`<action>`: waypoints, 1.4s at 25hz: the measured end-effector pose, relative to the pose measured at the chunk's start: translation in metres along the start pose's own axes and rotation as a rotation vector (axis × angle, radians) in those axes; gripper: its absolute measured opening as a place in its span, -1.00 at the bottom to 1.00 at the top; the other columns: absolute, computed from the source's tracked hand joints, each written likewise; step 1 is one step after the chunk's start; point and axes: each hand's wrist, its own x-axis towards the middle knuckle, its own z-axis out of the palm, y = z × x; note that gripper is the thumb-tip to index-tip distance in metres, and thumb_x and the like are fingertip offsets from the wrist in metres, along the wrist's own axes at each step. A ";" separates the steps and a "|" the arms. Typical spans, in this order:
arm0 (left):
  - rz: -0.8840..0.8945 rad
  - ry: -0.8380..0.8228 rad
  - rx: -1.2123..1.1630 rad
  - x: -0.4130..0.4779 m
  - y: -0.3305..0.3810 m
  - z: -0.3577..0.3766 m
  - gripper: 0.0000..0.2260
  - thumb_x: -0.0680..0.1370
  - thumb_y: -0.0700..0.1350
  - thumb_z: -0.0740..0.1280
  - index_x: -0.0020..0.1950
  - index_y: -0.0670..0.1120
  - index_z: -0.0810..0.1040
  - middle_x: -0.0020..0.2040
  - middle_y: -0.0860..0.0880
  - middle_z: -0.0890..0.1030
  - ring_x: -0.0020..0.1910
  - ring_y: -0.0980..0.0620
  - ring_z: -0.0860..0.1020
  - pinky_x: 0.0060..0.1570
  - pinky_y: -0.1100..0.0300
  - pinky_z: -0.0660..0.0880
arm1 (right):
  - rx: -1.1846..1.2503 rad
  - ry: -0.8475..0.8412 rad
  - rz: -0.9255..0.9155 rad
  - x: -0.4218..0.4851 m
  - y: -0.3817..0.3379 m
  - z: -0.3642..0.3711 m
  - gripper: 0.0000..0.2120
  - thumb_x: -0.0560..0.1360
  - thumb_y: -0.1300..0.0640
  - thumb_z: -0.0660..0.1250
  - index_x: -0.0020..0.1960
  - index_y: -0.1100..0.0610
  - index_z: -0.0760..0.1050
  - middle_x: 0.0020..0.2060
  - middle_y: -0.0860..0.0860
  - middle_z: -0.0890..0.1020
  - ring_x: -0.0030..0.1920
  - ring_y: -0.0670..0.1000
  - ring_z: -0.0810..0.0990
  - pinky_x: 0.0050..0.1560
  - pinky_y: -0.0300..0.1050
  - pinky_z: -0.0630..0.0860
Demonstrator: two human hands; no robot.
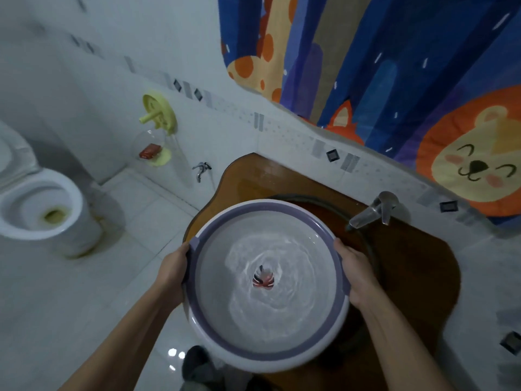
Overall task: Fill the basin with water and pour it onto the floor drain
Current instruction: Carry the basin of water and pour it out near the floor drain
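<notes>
Basin [265,206] of swirling water held above the bench [417,263] edge, left hand [173,270] and right hand [353,273] gripping opposite rims; any tilt or wet slip would likely spill it short of the drain.

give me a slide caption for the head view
Left hand and right hand hold the rippling, water-filled basin near the tap.

Your left grip [172,269] and right grip [355,272] flank the basin [262,206], over the left edge of the surface [417,263]; the tap [369,213] stands behind-right, the toilet [39,210] well left.
</notes>
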 end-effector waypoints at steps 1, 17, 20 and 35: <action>0.003 0.007 -0.028 -0.001 0.000 -0.008 -0.68 0.60 0.05 0.22 -0.02 -0.14 0.65 -0.11 -0.21 0.72 -0.07 -0.21 0.67 -0.04 -0.13 0.61 | -0.009 -0.015 -0.010 0.000 -0.003 0.007 -0.72 0.60 -0.12 0.25 0.05 0.00 0.67 -0.15 0.00 0.78 -0.14 0.07 0.77 -0.14 -0.06 0.64; 0.072 0.131 -0.387 -0.020 0.003 -0.192 -0.78 0.48 0.00 0.42 -0.21 -0.14 0.65 -0.31 -0.13 0.68 -0.30 -0.09 0.62 -0.19 0.08 0.55 | -0.191 -0.293 -0.083 -0.056 -0.024 0.179 -0.66 0.62 -0.12 0.23 0.03 0.06 0.69 -0.14 0.07 0.78 -0.10 0.15 0.76 -0.05 0.05 0.66; 0.080 0.174 -0.419 -0.022 -0.002 -0.235 -0.78 0.47 0.02 0.43 -0.21 -0.14 0.67 -0.32 -0.12 0.71 -0.38 -0.04 0.65 -0.25 0.11 0.56 | -0.185 -0.342 -0.071 -0.075 -0.018 0.217 -0.65 0.62 -0.10 0.24 0.06 0.11 0.69 -0.10 0.12 0.77 -0.06 0.20 0.74 -0.06 0.05 0.63; 0.079 0.336 -0.478 -0.030 -0.022 -0.382 -0.75 0.47 0.02 0.41 -0.19 -0.16 0.66 -0.29 -0.15 0.71 -0.28 -0.12 0.63 -0.25 0.08 0.55 | -0.206 -0.492 -0.022 -0.142 0.006 0.354 -0.64 0.62 -0.05 0.26 0.14 0.20 0.67 -0.09 0.16 0.77 -0.09 0.20 0.73 -0.20 -0.04 0.61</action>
